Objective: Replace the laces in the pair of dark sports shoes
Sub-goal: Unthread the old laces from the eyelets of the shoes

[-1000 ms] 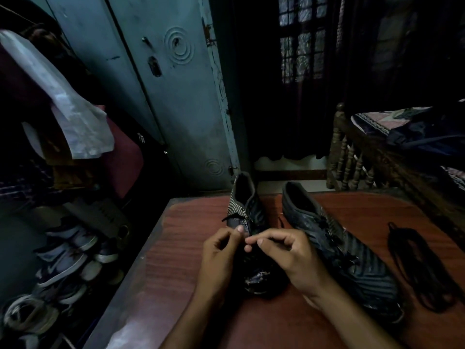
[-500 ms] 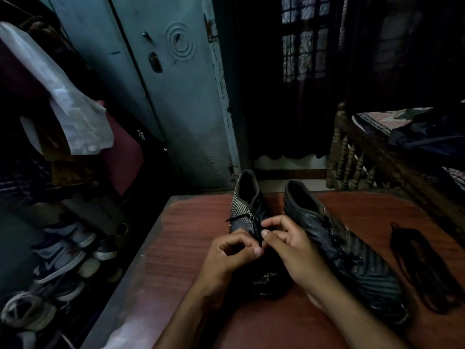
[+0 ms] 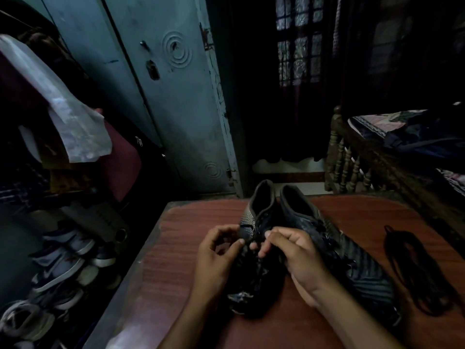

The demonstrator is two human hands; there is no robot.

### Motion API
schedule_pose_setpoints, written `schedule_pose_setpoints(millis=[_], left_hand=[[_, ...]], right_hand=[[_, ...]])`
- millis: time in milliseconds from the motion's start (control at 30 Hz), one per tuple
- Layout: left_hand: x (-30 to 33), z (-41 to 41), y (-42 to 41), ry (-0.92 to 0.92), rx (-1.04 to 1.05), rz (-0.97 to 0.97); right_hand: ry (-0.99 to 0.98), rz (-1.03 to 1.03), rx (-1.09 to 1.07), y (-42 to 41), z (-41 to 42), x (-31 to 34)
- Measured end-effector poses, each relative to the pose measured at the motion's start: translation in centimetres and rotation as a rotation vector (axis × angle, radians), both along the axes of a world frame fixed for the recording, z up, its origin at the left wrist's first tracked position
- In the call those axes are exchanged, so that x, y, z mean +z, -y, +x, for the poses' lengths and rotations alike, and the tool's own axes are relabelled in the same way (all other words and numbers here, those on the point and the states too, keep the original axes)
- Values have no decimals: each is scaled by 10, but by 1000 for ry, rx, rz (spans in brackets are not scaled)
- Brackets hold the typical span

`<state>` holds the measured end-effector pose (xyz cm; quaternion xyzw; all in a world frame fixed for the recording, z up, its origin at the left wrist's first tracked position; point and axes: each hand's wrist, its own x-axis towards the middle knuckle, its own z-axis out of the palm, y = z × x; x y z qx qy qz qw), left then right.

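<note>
Two dark sports shoes lie side by side on a reddish-brown table point(image 3: 181, 260), toes toward me. The left shoe point(image 3: 256, 215) has a pale patterned side; the right shoe point(image 3: 357, 263) is dark with stripes. My left hand point(image 3: 217, 255) and my right hand point(image 3: 297, 253) meet over the left shoe's lacing, fingers curled, pinching its black lace between fingertips. The lace itself is hard to make out in the dim light. A loose bundle of black laces point(image 3: 412, 270) lies on the table right of the right shoe.
A blue-grey metal cupboard point(image 3: 161, 102) stands behind the table at left. Several shoes point(image 3: 60, 263) are stacked on the floor at left under hanging clothes and a plastic bag point(image 3: 75, 122). A carved wooden bed rail point(image 3: 352, 157) runs along the right, next to the table.
Both hands have worked slightly up the left shoe's lacing and drawn closer together; the left shoe has shifted a little toward the right shoe. The loose laces have not moved.
</note>
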<state>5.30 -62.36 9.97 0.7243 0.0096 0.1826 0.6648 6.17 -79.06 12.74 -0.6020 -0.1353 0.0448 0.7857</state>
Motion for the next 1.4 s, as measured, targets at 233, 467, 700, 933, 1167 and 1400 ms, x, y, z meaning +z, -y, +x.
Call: schedule_pose_setpoints(millis=[233, 467, 700, 933, 1167, 1400], left_hand=[[-3, 0, 4, -42, 22, 168], [-2, -1, 8, -25, 181, 348], [-2, -2, 8, -39, 165, 351], [-1, -3, 9, -50, 159, 276], [-2, -6, 7, 11, 55, 110], [-5, 11, -7, -37, 144, 106]], right_hand=[[-50, 32, -40, 3, 1, -3], [402, -628, -435, 14, -2, 11], [559, -270, -569, 14, -9, 20], [442, -79, -509, 15, -12, 28], [182, 94, 134, -12, -32, 26], [552, -649, -75, -2, -24, 11]])
